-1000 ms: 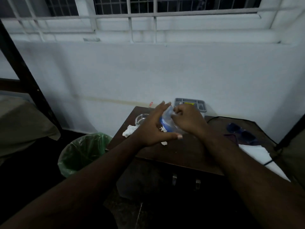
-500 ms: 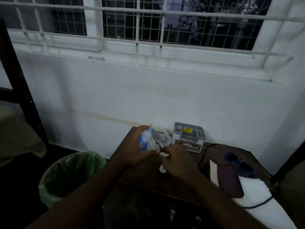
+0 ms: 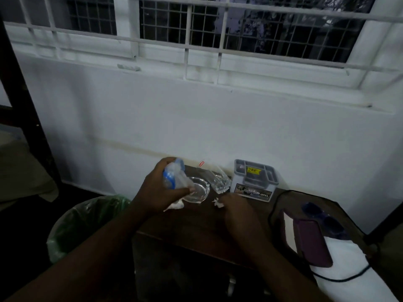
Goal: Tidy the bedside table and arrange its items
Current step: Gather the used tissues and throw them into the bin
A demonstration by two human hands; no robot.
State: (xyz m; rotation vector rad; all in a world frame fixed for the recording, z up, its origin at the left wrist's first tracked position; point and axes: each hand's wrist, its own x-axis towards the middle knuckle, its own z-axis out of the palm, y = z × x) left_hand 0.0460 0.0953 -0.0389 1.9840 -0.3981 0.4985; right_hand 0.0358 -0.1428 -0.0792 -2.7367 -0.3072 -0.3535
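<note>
Trouble could start with that crushed plastic bottle (image 3: 173, 176): the left hand (image 3: 160, 191) has its fingers curled round it, holding it up just above the glass dish (image 3: 196, 191) at the back of the desk (image 3: 196, 227). If the hand swings toward the green-lined bin (image 3: 87, 223) on the floor to the left, I reckon it could clip the dish or the drinking glass (image 3: 218, 182) lying tilted beside it, and either might slide or break. The right hand (image 3: 236, 211) reaches low over a scrap of white tissue (image 3: 218, 204); whether it is already pinching it, I cannot tell. More tissue (image 3: 175, 206) sits under the left wrist and looks easy to brush off the edge. The light is poor, so small scraps could be missed.
</note>
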